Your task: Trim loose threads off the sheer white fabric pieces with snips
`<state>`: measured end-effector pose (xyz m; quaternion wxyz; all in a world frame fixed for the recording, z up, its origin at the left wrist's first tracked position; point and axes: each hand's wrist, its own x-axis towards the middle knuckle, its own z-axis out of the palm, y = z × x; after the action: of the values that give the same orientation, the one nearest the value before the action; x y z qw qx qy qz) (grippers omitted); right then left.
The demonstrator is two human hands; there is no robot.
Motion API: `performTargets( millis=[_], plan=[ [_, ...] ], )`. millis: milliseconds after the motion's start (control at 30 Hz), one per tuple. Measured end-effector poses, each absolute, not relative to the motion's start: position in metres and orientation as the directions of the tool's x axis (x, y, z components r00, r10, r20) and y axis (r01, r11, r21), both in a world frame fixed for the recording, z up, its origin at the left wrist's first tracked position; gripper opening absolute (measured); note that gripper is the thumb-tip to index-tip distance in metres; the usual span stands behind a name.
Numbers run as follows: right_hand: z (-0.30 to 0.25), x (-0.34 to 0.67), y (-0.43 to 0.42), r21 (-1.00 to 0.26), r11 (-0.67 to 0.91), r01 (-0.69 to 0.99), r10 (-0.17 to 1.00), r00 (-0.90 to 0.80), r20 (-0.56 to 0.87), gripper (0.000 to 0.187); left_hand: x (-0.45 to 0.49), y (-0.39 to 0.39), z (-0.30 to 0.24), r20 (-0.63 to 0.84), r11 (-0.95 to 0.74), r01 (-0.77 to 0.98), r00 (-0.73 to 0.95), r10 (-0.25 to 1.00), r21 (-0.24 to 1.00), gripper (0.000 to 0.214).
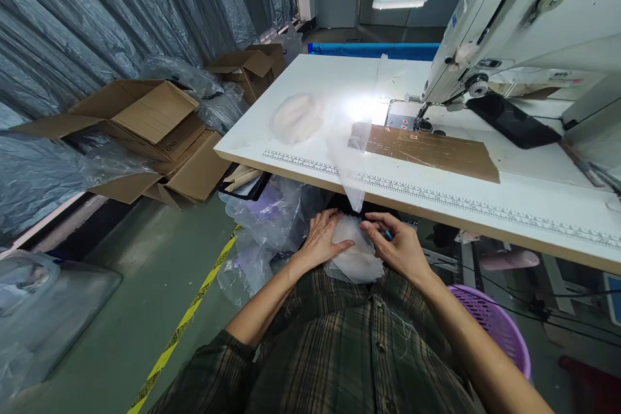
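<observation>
My left hand (323, 236) lies flat on a piece of sheer white fabric (356, 259) in my lap, thumb stretched across it. At the fabric's right edge, my right hand (400, 246) is closed with thumb and forefinger together. A small blue thing (387, 233) shows between its fingers; most of it is hidden, so its kind is unclear. A sheer white strip (353, 171) hangs over the table's front edge just above my hands. Farther up stands a white sewing machine (473, 32), its needle area above the tabletop.
The white table (310, 77) has a printed ruler along its front. On it lie a round pale fabric pile (297, 118), brown card (436, 150) and a black tray (514, 119). Cardboard boxes (155, 113) stand left; a purple basket (499, 323) sits below right.
</observation>
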<state>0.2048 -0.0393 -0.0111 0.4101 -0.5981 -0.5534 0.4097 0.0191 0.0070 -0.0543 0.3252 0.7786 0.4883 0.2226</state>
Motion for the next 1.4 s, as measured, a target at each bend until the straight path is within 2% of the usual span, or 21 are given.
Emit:
performTargets(
  millis=[67, 133, 200, 267, 367, 500, 600, 700, 767, 833, 933, 1033, 1300, 1400],
  plan=[
    [-0.001, 0.196, -0.029, -0.974, -0.051, 0.219, 0.996, 0.081, -0.033, 0.05, 0.017, 0.01, -0.051, 0.039, -0.311, 0.611, 0.416, 0.909, 0.728, 0.061],
    [0.006, 0.187, -0.02, -0.988, -0.049, 0.147, 0.994, 0.109, -0.033, 0.052, 0.016, 0.014, -0.046, 0.079, -0.295, 0.524, 0.395, 0.915, 0.799, 0.049],
    [0.01, 0.18, -0.016, -0.992, -0.021, 0.126, 0.991, 0.131, -0.004, 0.049, 0.014, 0.018, -0.04, 0.083, -0.225, 0.347, 0.379, 0.922, 0.911, 0.044],
    [0.011, 0.176, -0.02, -0.988, 0.04, 0.151, 0.99, 0.131, 0.06, 0.043, 0.013, 0.022, -0.032, 0.033, -0.078, 0.096, 0.405, 0.914, 0.992, 0.058],
    [0.01, 0.177, -0.037, -0.965, 0.128, 0.228, 0.99, 0.025, 0.137, 0.035, 0.013, 0.026, -0.02, -0.028, 0.172, -0.233, 0.515, 0.857, 0.957, 0.085],
    [0.008, 0.18, -0.069, -0.937, 0.219, 0.273, 0.951, -0.275, 0.142, 0.025, 0.017, 0.028, -0.008, -0.018, 0.332, -0.4, 0.616, 0.788, 0.854, 0.093],
    [0.009, 0.185, -0.087, -0.914, 0.276, 0.298, 0.893, -0.432, 0.128, 0.014, 0.018, 0.026, 0.001, -0.038, 0.342, -0.376, 0.623, 0.781, 0.861, 0.085],
    [0.008, 0.191, -0.094, -0.896, 0.291, 0.334, 0.859, -0.505, 0.091, 0.009, 0.016, 0.021, 0.008, -0.121, 0.266, -0.166, 0.588, 0.8, 0.95, 0.06],
    [0.006, 0.197, -0.091, -0.91, 0.249, 0.331, 0.881, -0.467, 0.071, 0.009, 0.015, 0.018, 0.012, -0.158, 0.21, -0.031, 0.555, 0.817, 0.977, 0.044],
    [0.003, 0.202, -0.082, -0.927, 0.182, 0.328, 0.932, -0.359, 0.056, 0.017, 0.014, 0.016, 0.013, -0.174, 0.19, 0.025, 0.53, 0.83, 0.981, 0.039],
    [-0.003, 0.206, -0.063, -0.928, 0.106, 0.358, 0.979, -0.2, 0.035, 0.038, 0.013, 0.013, 0.011, -0.187, 0.189, 0.046, 0.497, 0.848, 0.981, 0.037],
    [-0.007, 0.205, -0.044, -0.921, 0.074, 0.382, 0.991, -0.134, 0.024, 0.053, 0.011, 0.012, 0.009, -0.194, 0.197, 0.046, 0.486, 0.852, 0.979, 0.034],
    [-0.001, 0.196, -0.022, -0.888, 0.163, 0.43, 0.972, -0.226, 0.068, 0.053, 0.009, 0.012, 0.006, -0.155, 0.183, -0.012, 0.477, 0.865, 0.983, 0.031],
    [-0.001, 0.194, -0.018, -0.865, 0.181, 0.468, 0.974, -0.206, 0.092, 0.052, 0.009, 0.011, 0.006, -0.14, 0.178, -0.038, 0.473, 0.87, 0.983, 0.028]
  ],
)
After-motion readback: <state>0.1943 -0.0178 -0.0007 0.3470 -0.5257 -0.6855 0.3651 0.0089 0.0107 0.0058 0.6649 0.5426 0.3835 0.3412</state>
